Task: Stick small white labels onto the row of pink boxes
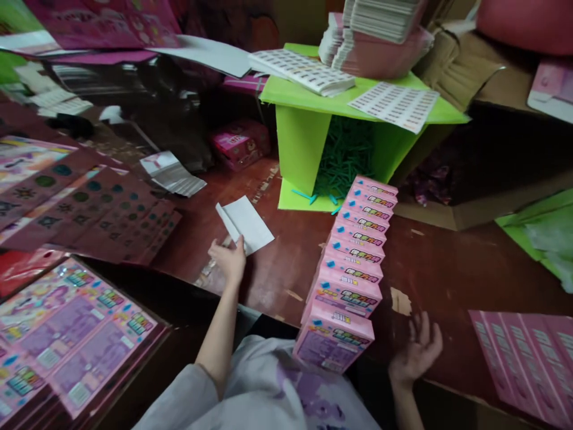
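on the reddish-brown wooden surface lies a folded white paper sheet, likely light, easily creased, best held by its fold; left hand at its near edge, pinch unclear; right hand, fingers apart.

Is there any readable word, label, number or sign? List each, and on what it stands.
None reads clearly.
Row of pink boxes: logos and small print, blurred.
Printed sheets, lower left: logos and small print, blurred.
White sheets on the green stand: marks too small.
Pink packs, right: pale lettering, blurred.
Pink carton, upper left: lettering, blurred.
White paper at the left hand: no print visible.
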Available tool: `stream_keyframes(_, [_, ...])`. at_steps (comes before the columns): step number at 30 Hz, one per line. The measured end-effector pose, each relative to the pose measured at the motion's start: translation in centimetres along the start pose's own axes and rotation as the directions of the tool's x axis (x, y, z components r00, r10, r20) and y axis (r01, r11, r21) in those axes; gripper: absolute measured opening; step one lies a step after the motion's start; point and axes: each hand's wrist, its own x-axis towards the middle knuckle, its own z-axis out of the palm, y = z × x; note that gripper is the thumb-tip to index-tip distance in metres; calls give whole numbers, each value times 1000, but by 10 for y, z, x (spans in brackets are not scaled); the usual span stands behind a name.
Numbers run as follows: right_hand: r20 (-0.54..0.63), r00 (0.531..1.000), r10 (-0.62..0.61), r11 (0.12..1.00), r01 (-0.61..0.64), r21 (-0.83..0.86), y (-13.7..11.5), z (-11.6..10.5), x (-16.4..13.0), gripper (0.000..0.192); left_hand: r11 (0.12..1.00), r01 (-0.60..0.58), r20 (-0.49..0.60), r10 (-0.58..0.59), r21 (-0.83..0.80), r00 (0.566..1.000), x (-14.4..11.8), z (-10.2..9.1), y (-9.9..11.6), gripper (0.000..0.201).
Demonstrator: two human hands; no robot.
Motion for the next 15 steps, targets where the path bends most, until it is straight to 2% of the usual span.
stream_keyframes(1, [-29, 999, -29, 1000, 28, -12, -1, 1, 9, 66, 999, 7, 21, -7, 34, 1000, 11, 6, 1, 80])
stream_keyframes(3, [-57, 996, -63, 998, 62, -28, -5, 6, 25, 65, 998, -2, 70, -3, 66, 998, 23, 16, 3, 78])
stream_keyframes(5, [-59, 995, -79, 996, 77, -39, -11, 12, 36, 64, 996, -17, 104, 7, 87, 995, 28, 20, 5, 61])
stream_keyframes(7, [-53, 992, -113, 993, 111, -34, -19, 20, 44, 63, 996, -28, 114, 18, 85, 993, 31, 15, 6, 43])
stream_keyframes(11, [-71, 973, -221, 972, 226, 67, -44, 41, 62, 61, 993, -117, 67, 116, 10, 991, 33, -21, 13, 28])
stream_keyframes(15, [-148, 928, -341, 926, 358, 115, -87, 69, 95, 45, 936, -324, -61, 318, -139, 946, 26, -72, 44, 24])
